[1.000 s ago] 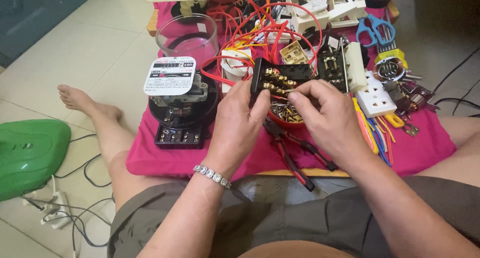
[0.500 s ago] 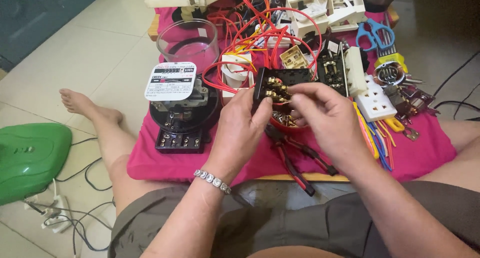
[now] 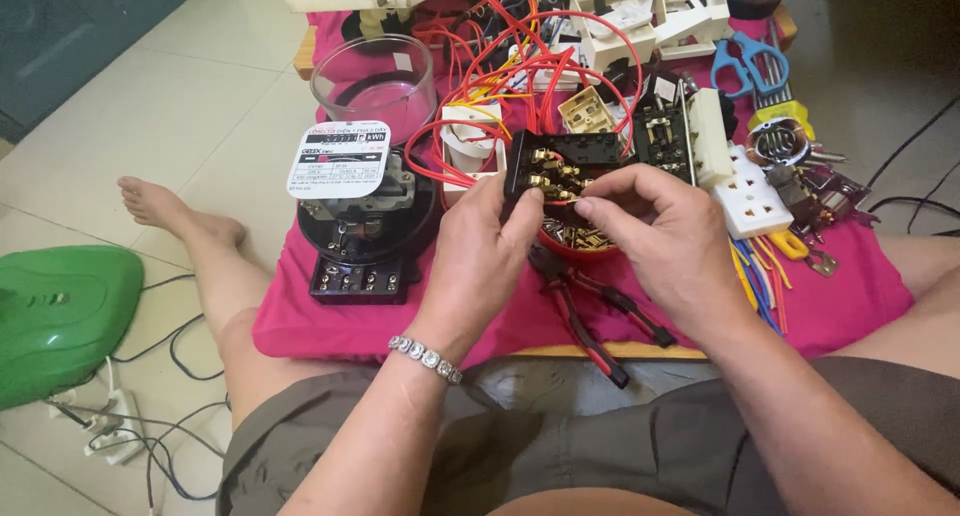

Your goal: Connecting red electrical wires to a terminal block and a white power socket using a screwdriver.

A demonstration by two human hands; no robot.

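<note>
Since a second ago little has shifted: both hands have stayed on the black block (image 3: pixel 560 166), only lifted slightly toward twelve o'clock, so the fitting work goes on. The left hand (image 3: pixel 480 251) clamps the block's left edge, thumb across its front. The block, above the red bowl (image 3: pixel 580 241) at the surface's middle, shows brass terminals with red wires (image 3: pixel 470 126) looping off. The right hand (image 3: pixel 660 226) pinches at those terminals; what sits in its grip I cannot tell.

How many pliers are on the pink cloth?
1: red-handled pliers lie on the pink cloth just below both hands; others may be hidden among the clutter.
</note>
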